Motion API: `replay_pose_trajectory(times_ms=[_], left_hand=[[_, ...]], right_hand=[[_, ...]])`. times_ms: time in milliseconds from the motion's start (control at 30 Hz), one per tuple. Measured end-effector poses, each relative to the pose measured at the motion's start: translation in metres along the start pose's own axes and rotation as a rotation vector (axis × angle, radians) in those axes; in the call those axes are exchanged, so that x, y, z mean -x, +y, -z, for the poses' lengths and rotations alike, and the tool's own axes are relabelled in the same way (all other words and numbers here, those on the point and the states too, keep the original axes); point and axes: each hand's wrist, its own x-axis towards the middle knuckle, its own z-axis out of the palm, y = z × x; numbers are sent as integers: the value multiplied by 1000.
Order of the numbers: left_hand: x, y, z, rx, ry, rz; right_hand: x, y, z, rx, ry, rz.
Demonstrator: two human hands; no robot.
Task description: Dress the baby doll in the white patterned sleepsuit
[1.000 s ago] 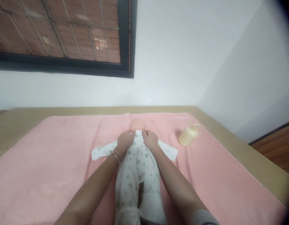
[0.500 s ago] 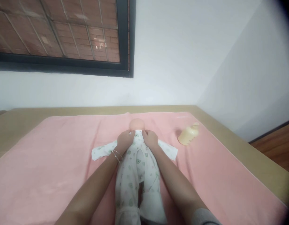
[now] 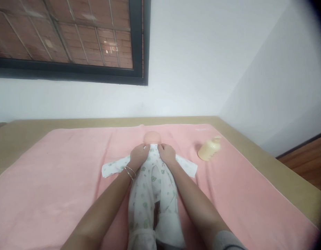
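Garment point(image 3: 146, 184) well inside side edges of pink cloth point(image 3: 58, 173), roomiest leftward

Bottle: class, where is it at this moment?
In the head view, the bottle is on the pink cloth near its far right corner, right of the right hand.

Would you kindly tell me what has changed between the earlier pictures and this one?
Nothing has visibly changed, beyond a very slight shift of the view. The left hand and right hand still hold the patterned clothing, and the bottle stays on the pink cloth.
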Motion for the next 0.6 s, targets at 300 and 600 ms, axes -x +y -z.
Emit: replay_pose_trajectory(times_ms=[300,600], left_hand=[[1,1,1,7,-8,8],[-1,-2,-3,-1,6,-6]], right_hand=[[0,-1,1,9,-9,-13],[0,2,-2,2,1,-1]])
